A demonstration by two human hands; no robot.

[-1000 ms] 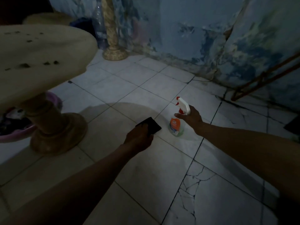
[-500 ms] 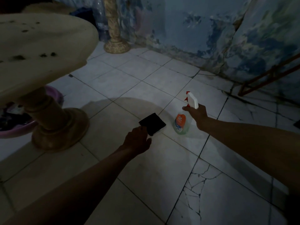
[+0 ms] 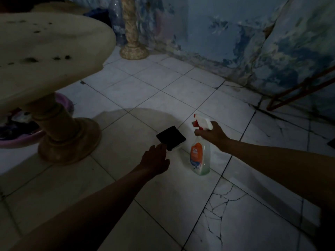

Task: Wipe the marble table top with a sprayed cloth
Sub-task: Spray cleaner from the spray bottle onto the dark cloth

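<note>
orange label unreadable; right hand (image 3: 213, 134) grips spray bottle (image 3: 200, 156), left hand (image 3: 155, 161) pinches dark cloth (image 3: 171, 137).

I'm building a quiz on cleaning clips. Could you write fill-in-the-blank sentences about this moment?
1. The right hand grips the spray bottle by its ____.
2. The black cloth is held by the ____ hand.
3. The marble table top shows dark ____.
4. The floor tile nearest the camera is ____.

Missing: neck; left; spots; cracked
</note>
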